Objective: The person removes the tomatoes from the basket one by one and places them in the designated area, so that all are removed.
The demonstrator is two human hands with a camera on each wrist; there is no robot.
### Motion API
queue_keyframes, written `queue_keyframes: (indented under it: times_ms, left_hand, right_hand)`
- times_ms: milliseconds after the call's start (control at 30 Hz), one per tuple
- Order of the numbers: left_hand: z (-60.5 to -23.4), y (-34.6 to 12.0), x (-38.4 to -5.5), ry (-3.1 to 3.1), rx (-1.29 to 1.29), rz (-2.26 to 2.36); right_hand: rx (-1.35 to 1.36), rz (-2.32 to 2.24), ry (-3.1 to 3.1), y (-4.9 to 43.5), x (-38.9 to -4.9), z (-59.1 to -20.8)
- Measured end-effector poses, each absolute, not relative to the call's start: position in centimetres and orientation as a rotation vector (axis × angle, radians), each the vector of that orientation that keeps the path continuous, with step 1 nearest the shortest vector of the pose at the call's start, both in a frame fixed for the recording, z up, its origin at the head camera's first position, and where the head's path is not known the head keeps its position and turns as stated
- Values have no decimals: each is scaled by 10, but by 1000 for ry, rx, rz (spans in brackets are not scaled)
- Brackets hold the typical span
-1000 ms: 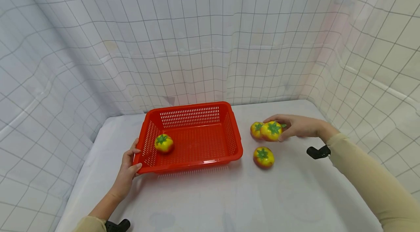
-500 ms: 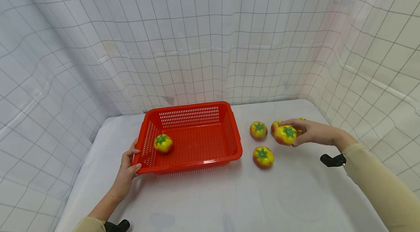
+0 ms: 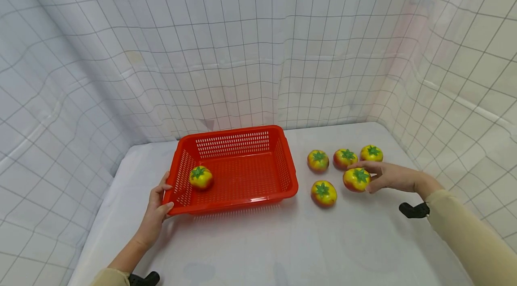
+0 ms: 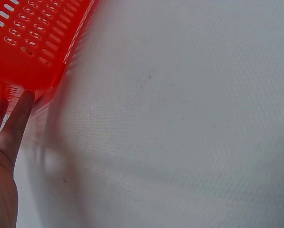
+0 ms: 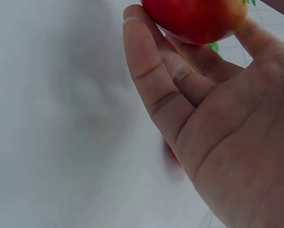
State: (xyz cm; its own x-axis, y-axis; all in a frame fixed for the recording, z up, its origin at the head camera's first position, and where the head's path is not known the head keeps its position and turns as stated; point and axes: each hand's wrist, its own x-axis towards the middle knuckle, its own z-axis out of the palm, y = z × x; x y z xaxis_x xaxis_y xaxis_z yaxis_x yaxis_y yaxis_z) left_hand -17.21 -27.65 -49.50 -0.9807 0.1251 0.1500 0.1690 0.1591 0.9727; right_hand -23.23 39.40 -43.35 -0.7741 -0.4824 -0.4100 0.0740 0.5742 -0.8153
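Observation:
My right hand (image 3: 389,179) pinches a yellow-red tomato (image 3: 356,180) with a green star-shaped top, close over the table on the right. In the right wrist view the red underside of that tomato (image 5: 194,21) shows between thumb and fingers. My left hand (image 3: 155,205) grips the left end of a red plastic basket (image 3: 238,207), thumb on the near corner of its rim. In the left wrist view the fingers of the left hand (image 4: 8,128) lie against the basket wall (image 4: 32,42). One tomato (image 3: 201,177) sits inside the basket at its left end.
Behind the held tomato stand three like it in a row: a left tomato (image 3: 318,161), a middle tomato (image 3: 345,159) and a right tomato (image 3: 371,153). Another tomato (image 3: 324,194) lies nearer the front. White gridded cloth (image 3: 242,52) hangs around the table (image 3: 250,250).
My right hand has moved right and toward the front with the tomato, uncovering the tomatoes behind it. The left hand and the basket stay where they were.

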Motion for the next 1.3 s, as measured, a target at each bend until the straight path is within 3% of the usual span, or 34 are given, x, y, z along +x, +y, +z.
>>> queue_keyframes:
  times_ms: [433,1300]
  left_hand:
    - [-497,-278,-172,-2368,-312,-1983]
    - [-496,-277,-172,-2393,-271,-1964]
  right_hand:
    - [-310,-1186,2163,397,-230,-463]
    - [-339,-1167,2182,398,-229,-469]
